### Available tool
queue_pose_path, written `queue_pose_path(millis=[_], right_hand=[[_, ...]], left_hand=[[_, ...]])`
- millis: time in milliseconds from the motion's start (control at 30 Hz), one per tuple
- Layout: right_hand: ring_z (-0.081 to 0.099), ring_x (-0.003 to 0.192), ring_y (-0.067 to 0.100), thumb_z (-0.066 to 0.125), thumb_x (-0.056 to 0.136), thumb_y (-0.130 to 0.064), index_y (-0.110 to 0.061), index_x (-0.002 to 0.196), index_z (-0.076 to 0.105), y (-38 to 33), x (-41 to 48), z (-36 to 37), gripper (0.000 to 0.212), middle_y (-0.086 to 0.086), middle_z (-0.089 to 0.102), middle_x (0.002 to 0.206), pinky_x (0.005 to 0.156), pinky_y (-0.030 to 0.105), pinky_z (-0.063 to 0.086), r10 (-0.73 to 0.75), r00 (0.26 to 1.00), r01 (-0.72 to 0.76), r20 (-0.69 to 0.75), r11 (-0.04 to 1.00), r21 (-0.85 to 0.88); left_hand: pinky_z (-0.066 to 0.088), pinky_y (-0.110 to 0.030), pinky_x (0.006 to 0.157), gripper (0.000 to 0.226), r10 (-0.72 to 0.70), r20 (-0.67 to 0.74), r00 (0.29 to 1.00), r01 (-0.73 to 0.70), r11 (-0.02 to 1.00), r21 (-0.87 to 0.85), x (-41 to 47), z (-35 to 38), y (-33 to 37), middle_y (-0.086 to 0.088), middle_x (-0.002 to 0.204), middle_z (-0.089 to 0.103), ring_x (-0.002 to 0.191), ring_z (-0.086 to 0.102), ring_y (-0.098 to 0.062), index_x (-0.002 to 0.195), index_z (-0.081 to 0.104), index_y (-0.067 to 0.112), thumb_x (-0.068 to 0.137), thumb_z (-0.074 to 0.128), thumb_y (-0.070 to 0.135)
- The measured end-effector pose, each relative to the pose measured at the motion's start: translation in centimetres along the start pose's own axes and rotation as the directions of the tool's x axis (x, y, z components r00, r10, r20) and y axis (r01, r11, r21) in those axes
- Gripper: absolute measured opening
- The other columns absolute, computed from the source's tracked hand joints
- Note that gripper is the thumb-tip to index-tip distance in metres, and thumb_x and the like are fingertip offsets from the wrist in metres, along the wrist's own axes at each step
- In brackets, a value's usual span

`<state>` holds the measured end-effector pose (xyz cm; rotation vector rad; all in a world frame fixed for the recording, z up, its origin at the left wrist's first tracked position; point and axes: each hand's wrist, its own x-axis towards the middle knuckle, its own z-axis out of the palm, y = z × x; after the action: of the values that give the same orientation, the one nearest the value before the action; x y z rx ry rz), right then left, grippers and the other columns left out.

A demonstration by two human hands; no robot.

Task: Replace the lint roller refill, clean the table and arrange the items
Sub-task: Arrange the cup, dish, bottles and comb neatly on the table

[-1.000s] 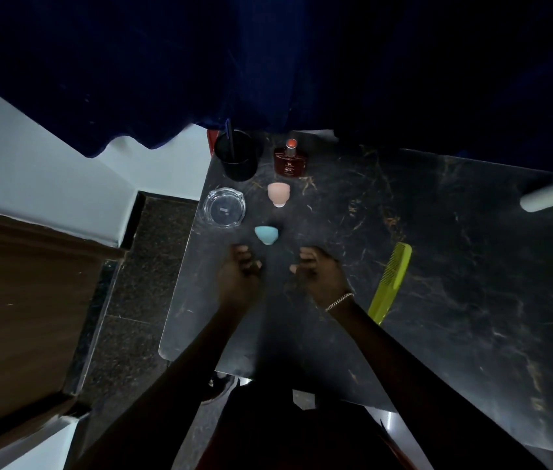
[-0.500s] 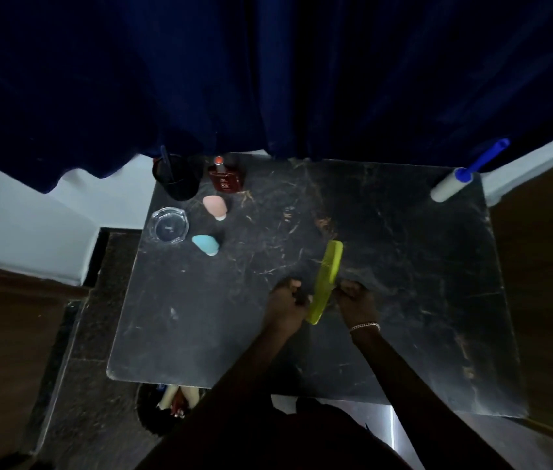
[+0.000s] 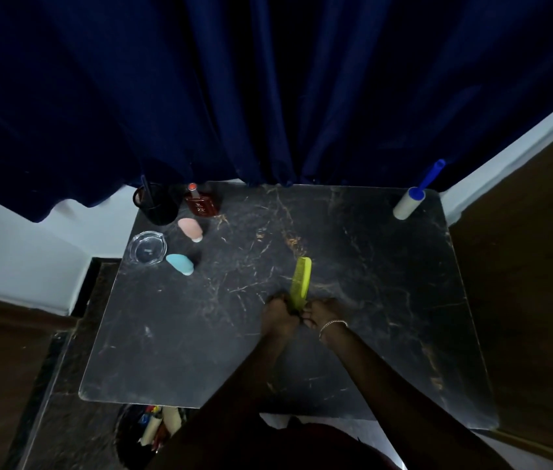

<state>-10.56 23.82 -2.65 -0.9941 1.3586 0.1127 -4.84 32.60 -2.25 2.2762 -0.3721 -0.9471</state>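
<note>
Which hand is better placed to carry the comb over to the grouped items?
Left. Both hands hold the comb, but the left hand is on the side of the sponges.

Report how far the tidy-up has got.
Done, apparently: pen cup, perfume bottle, ashtray and two sponges grouped at the table's far left corner. In hand: both hands grip the green comb. Left: placing the comb; lint roller lies alone, refill state unclear.
</note>
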Motion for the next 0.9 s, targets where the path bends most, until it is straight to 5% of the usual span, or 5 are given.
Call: queue_pose_path(millis=[133,467,600,700,900], right_hand=[[0.039,0.055,0.017,0.034,0.099,0.002,-0.009,0.076,0.055,0.4,-0.5,-0.6,0.032,0.010,0.041,0.067,0.055,0.024,0.028,-0.012,0.999,0.009,0.031,0.995,0.101],[0.057,0.069,0.016,0.049,0.098,-0.003,-0.005,0.108,0.067,1.9,-1.7,1.7,0.021,0.009,0.064,0.086,0.063,0.027,0.048,-0.023,0.980,0.012,0.197,0.998,0.056],[0.060,0.070,0.018,0.054,0.095,0.004,-0.003,0.110,0.064,1.7,-1.4,2.3,0.020,0.017,0.065,0.093,0.062,0.028,0.051,-0.120,0.982,0.116,0.146,0.993,0.034],[0.061,0.075,0.026,0.056,0.091,0.006,-0.006,0.102,0.061,1.0,-0.9,2.9,0.018,0.020,0.066,0.093,0.065,0.031,0.050,-0.183,0.983,0.182,0.033,0.982,0.042],[0.062,0.062,0.019,0.068,0.086,0.006,-0.003,0.116,0.056,-1.1,-0.3,5.8,0.034,0.019,0.067,0.092,0.055,0.026,0.049,-0.162,0.980,0.153,0.118,0.985,0.081]], left_hand=[[0.054,-0.037,0.088,0.027,0.002,0.006,1.000,-0.002,1.000,-0.029,-0.5,-0.2,0.4,-0.017,0.112,0.072,0.107,0.069,-0.034,0.109,0.071,0.005,0.082,0.072,0.004],[0.057,-0.037,0.089,0.024,0.036,-0.005,0.999,-0.036,0.999,-0.014,-1.2,-1.1,-1.5,-0.011,0.107,0.076,0.102,0.072,-0.027,0.112,0.071,0.010,0.089,0.067,0.006],[0.050,-0.014,0.066,0.012,0.009,-0.032,0.999,-0.012,0.996,-0.089,-0.9,-2.2,-2.8,-0.004,0.091,0.074,0.088,0.070,-0.023,0.099,0.073,0.008,0.087,0.071,0.007],[0.051,-0.029,0.075,0.008,-0.041,-0.078,0.996,0.026,0.983,-0.180,-0.1,-3.7,-3.6,-0.016,0.095,0.076,0.091,0.070,-0.029,0.093,0.073,0.001,0.087,0.068,0.001],[0.057,-0.049,0.092,0.009,-0.095,-0.080,0.992,0.062,0.936,-0.346,2.3,-7.5,-3.7,-0.024,0.099,0.076,0.098,0.072,-0.039,0.096,0.073,-0.006,0.088,0.070,-0.003]])
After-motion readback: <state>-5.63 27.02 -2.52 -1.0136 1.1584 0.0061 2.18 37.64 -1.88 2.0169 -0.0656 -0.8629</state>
